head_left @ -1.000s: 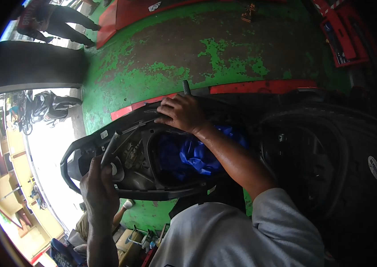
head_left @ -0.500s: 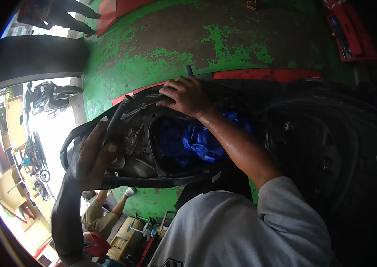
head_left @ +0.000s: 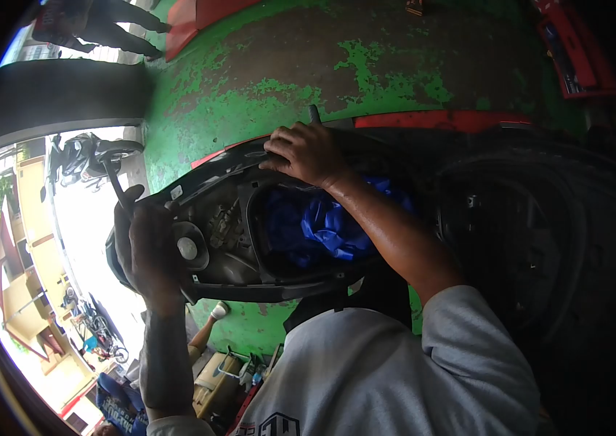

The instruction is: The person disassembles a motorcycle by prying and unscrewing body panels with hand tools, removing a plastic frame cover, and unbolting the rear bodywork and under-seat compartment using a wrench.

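A scooter stands below me with its seat (head_left: 533, 225) tipped up to the right. Blue crumpled sheeting (head_left: 330, 225) fills part of the black under-seat storage box (head_left: 253, 240). To the left of the box lie exposed metal parts (head_left: 222, 225) and a round pale cap (head_left: 187, 248). My left hand (head_left: 152, 243), slightly blurred, is closed around a slim dark rod-like tool (head_left: 115, 182) at the scooter's left end; its exact kind is unclear. My right hand (head_left: 308, 152) has its fingers curled over the scooter's far side panel (head_left: 232, 158).
Peeling green floor (head_left: 199, 102) stretches beyond the scooter. A red tool case (head_left: 577, 54) is at the upper right. A person (head_left: 115, 22) stands at the upper left, near a parked motorcycle (head_left: 90, 156). Another person's blue shirt (head_left: 120, 403) and a yellowish machine (head_left: 213, 378) show below.
My left hand has moved left with the tool, off the exposed parts, so the round pale cap now shows. My right hand stays on the side panel. The view has shifted slightly.
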The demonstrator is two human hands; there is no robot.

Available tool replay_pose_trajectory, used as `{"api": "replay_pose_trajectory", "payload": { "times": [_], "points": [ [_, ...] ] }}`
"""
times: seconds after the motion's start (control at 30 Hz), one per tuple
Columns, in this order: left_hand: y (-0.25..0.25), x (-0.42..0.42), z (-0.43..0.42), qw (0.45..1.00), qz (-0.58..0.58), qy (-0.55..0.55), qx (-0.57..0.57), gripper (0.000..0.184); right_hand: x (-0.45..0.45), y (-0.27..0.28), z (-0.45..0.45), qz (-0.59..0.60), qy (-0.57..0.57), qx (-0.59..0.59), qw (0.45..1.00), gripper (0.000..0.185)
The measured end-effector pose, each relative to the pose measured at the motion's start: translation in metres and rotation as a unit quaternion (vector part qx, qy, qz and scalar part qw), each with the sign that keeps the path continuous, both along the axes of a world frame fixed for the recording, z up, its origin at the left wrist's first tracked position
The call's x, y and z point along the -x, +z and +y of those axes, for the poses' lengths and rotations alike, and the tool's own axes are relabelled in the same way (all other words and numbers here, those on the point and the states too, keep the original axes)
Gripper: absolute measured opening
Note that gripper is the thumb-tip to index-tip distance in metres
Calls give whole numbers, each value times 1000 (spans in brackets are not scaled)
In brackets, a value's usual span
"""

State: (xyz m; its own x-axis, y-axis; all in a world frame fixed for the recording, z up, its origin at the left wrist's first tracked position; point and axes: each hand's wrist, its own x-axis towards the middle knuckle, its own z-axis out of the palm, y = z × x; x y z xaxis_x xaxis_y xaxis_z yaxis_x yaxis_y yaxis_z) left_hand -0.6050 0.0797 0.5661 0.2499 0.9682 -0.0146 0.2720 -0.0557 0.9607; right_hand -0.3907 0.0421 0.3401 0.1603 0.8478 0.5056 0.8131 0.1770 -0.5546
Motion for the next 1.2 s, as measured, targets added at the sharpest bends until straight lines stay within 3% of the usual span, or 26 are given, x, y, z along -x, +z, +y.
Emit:
{"api": "replay_pose_trajectory", "payload": {
  "times": [0.03,0.13,0.23,0.3,0.37,0.4,0.43,0.47,0.5,0.53,0.57,0.63,0.7,0.77,0.8,0.83,0.9,0.93,1.2],
  "points": [
    [-4,-10,-14,997,-68,35,-6,26,0,0,4,-18,11,5,1000,38],
    [-11,-21,-35,993,-86,80,-4,36,5,-4,5,-5,7,-8,1000,37],
    [-28,-30,-41,985,-167,16,-43,42,3,-2,3,-9,6,3,1000,37],
    [-19,-41,-39,984,-159,62,-50,49,3,-1,4,-4,-4,-16,1000,39],
    [-10,-55,-28,966,9,66,-252,57,3,-1,4,-4,-3,-17,1000,39],
    [-14,-23,-15,959,68,-58,-268,43,3,-1,4,-5,-5,-18,1000,39],
    [-7,-19,-5,959,68,-59,-269,43,2,-1,5,-5,-6,-19,1000,39],
    [3,-19,3,876,195,-178,-404,32,2,-1,4,-5,-5,-19,1000,39],
    [9,-19,12,744,311,-287,-517,36,3,-1,4,-5,-3,-20,1000,39],
    [7,-19,23,729,285,-323,-532,53,3,-1,5,-3,-5,-20,1000,39],
    [20,-18,30,694,345,-370,-512,63,2,-1,5,-7,-7,-18,1000,39],
    [29,-17,67,640,338,-468,-506,72,5,-2,3,-7,-6,-14,1000,39],
    [38,-12,81,612,314,-500,-525,67,4,-2,5,-4,-9,-11,1000,40],
    [47,-10,80,551,299,-563,-538,55,4,-3,4,-2,-6,4,1000,41],
    [49,-9,78,554,294,-571,-530,38,4,-4,4,-1,-2,16,1000,42],
    [52,-10,81,554,293,-574,-527,38,6,-4,3,0,-3,19,1000,42],
    [56,-11,91,505,327,-589,-539,29,4,-3,5,-3,-6,15,1000,42],
    [55,-12,91,539,333,-571,-521,28,3,-3,6,-4,-8,14,1000,42],
    [52,-26,86,530,295,-574,-550,26,6,-6,5,-21,-20,0,1000,42]
  ]
}}
